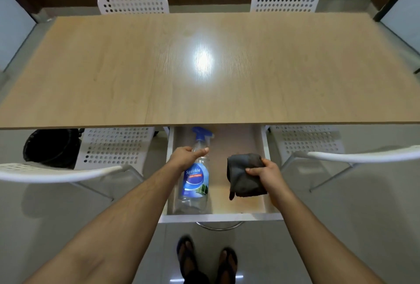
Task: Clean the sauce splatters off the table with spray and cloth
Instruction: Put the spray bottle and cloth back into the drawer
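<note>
Our left hand (188,155) seems to curl round the spray bottle (196,174), lying lengthwise in the drawer (218,216) at lower centre, while our right hand (264,173) grips the cloth (244,173).

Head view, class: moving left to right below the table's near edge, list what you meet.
Black bin → spray bottle held by the left hand → grey cloth → right hand.

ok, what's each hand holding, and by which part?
Right hand grips the folded dark cloth by its right edge. Left hand is around the spray bottle just below its neck, in the open drawer.
</note>
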